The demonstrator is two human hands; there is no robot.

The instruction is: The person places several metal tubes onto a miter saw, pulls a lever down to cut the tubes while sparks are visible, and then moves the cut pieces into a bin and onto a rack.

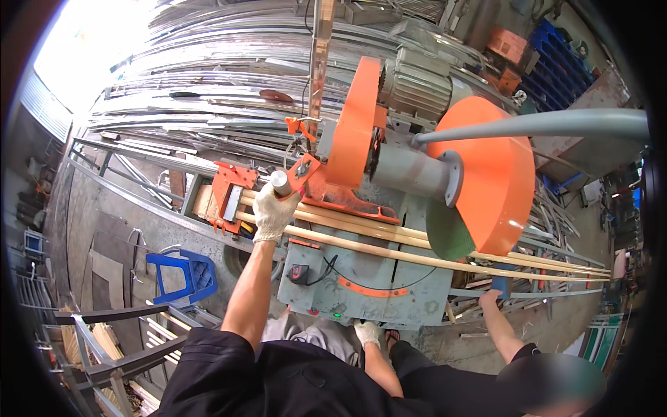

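Observation:
My left hand (272, 210), in a white knit glove, is closed round a silver cylindrical knob (280, 182) beside the orange clamp (231, 194). Under and beside it run several long, pale yellow strips (389, 258), lying across the grey saw table (361, 274) and out past its right side. The cut-off saw's round blade (448, 231) stands over the strips, partly covered by its orange guard (497, 174). My right hand (367, 333), also gloved, is low at the table's front edge, near a green lit button (338, 315); its fingers are mostly hidden.
A grey lever arm (542, 125) reaches over the saw from the right. A co-worker's hand (490, 297) is near the strips' right part. Metal lengths (222, 90) cover the floor behind. A blue plastic stool (182, 274) and a rack (104, 347) stand at left.

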